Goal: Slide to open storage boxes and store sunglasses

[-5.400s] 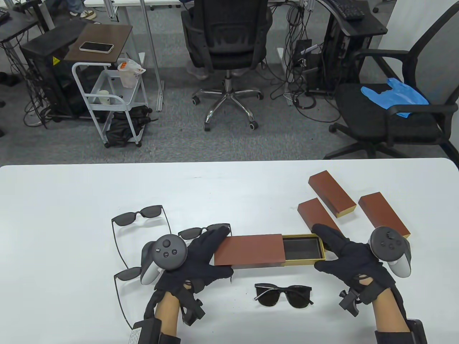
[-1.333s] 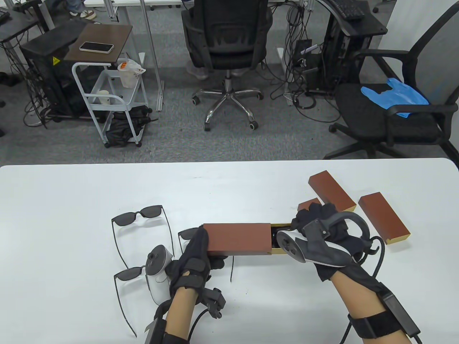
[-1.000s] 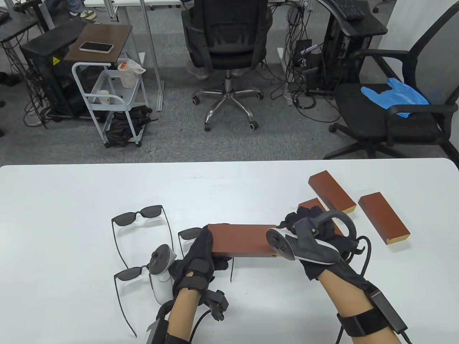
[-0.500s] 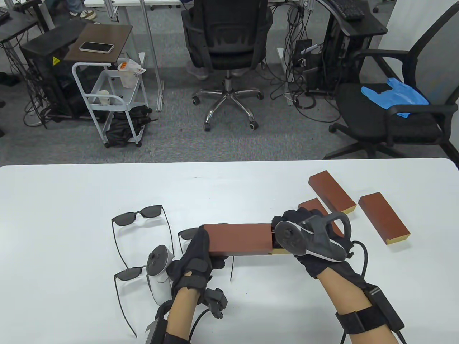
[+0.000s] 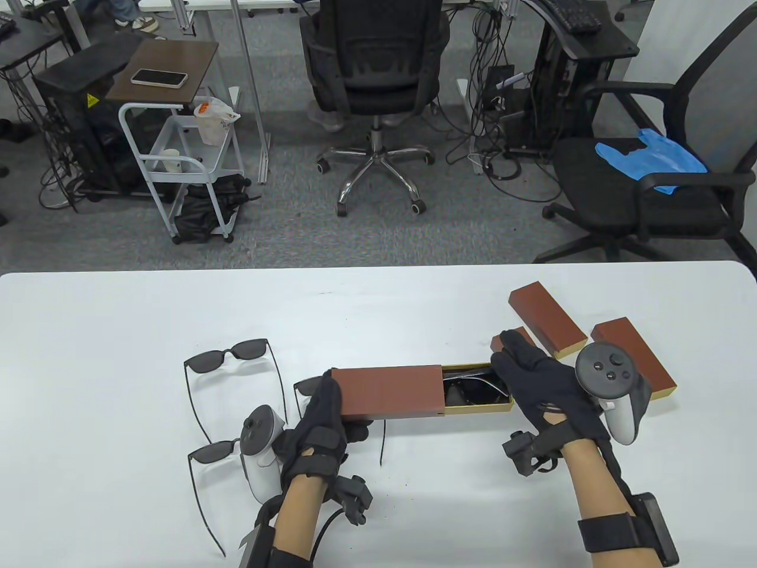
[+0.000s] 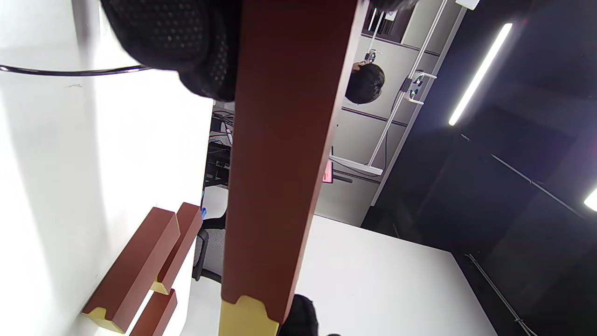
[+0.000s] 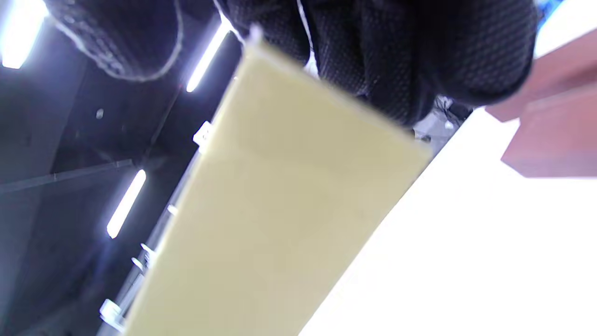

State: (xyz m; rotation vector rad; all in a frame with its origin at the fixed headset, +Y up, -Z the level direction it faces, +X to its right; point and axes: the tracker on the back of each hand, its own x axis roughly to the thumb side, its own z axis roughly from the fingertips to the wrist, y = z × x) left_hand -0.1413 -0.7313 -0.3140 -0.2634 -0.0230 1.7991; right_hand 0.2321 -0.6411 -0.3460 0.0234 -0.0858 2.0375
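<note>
A long brown storage box point(image 5: 387, 393) lies in the middle of the table, its gold tray point(image 5: 505, 406) slid out to the right. Black sunglasses point(image 5: 470, 390) lie in the tray. My left hand point(image 5: 334, 408) grips the sleeve's left end, which runs down the left wrist view as brown sleeve point(image 6: 280, 140). My right hand point(image 5: 520, 373) holds the tray's right end; the right wrist view shows its fingers point(image 7: 396, 56) curled over the gold tray wall point(image 7: 261, 224).
Three more sunglasses lie at the left: one pair point(image 5: 233, 355), one pair point(image 5: 213, 452) and a partly hidden pair point(image 5: 307, 386). Closed brown boxes point(image 5: 547, 319) point(image 5: 636, 355) sit at the right, and a third box point(image 5: 511, 340) is partly under my right hand.
The tray has slid out to the right, baring the sunglasses inside. My right hand turned palm down and moved right to the tray's end. The left hand stayed on the sleeve.
</note>
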